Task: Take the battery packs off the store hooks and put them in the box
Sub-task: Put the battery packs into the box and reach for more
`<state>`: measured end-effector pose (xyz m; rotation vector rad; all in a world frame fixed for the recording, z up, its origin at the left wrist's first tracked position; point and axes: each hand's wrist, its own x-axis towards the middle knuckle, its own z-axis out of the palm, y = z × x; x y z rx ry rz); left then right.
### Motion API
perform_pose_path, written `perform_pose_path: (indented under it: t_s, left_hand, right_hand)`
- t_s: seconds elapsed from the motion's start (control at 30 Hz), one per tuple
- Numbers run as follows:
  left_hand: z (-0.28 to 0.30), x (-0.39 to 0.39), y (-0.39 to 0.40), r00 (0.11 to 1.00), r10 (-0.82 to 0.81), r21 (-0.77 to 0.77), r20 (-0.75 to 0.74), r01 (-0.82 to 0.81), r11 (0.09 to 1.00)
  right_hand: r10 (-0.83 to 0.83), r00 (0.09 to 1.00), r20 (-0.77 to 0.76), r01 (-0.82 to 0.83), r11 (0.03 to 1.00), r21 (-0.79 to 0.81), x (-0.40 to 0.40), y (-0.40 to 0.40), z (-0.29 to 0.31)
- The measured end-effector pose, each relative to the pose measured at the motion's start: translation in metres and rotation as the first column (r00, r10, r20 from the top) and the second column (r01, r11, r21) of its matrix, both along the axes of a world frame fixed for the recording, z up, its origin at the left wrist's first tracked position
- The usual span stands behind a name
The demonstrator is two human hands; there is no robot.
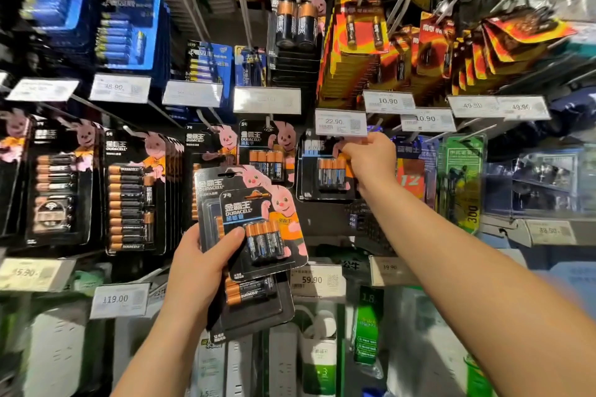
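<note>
Store hooks [206, 121], black Duracell battery packs [263, 226]

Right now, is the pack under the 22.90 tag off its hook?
Cannot tell: the right hand grips the pack at its top, hiding the hook.

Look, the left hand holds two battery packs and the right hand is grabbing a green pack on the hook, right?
Not quite. In the head view the right hand grips a black battery pack on the hook, not a green one. The left hand does hold two battery packs.
</note>
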<state>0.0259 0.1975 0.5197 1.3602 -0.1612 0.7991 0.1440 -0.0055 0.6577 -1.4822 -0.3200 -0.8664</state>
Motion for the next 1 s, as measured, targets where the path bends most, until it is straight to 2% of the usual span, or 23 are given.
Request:
perform_pose_path:
  t_s: [0.1,0.27,0.4,0.67,0.73,0.8,0.9,0.97,1.0]
  left_hand:
    - [-0.002,0.0,-0.001,1.0,-0.028,-0.009,-0.001,0.028,1.0]
    - [-0.004,-0.001,-0.006,0.998,-0.055,-0.031,-0.008,0.055,0.998]
    - [-0.004,-0.003,-0.014,0.998,-0.07,-0.058,0.004,0.07,0.996]
    - [-0.005,-0.009,-0.024,0.997,-0.064,-0.096,0.031,0.067,0.993]
    - [-0.005,-0.009,-0.025,0.998,-0.061,-0.113,0.035,0.065,0.991]
    - [-0.005,-0.008,-0.026,0.997,-0.062,-0.108,0.035,0.066,0.992]
    - [-0.004,-0.007,-0.03,0.998,-0.047,-0.073,0.029,0.049,0.996]
    - [-0.004,-0.007,-0.032,0.998,-0.057,-0.072,0.027,0.059,0.996]
    - [-0.004,-0.007,-0.033,0.998,-0.067,-0.074,0.017,0.068,0.995]
  right_hand:
    - [-0.016,1.0,-0.002,0.016,0.999,-0.048,0.004,-0.001,-0.002]
    - [-0.075,0.994,-0.076,0.077,0.997,0.019,0.017,0.003,0.002]
    - [-0.045,0.996,-0.082,0.048,0.998,0.028,0.015,0.003,0.001]
    - [-0.029,0.999,-0.037,0.026,0.998,-0.065,-0.033,-0.013,-0.03]
    - [-0.052,0.998,0.038,0.056,0.99,-0.133,-0.058,-0.014,-0.043]
    - [0.043,0.998,0.046,-0.028,0.96,-0.279,-0.082,-0.011,-0.056]
    - [0.19,0.967,-0.172,-0.254,0.807,-0.534,-0.107,0.0,-0.067]
    - [0.172,0.95,-0.262,-0.303,0.721,-0.624,-0.111,0.006,-0.07]
    - [0.162,0.949,-0.269,-0.301,0.717,-0.628,-0.111,0.008,-0.071]
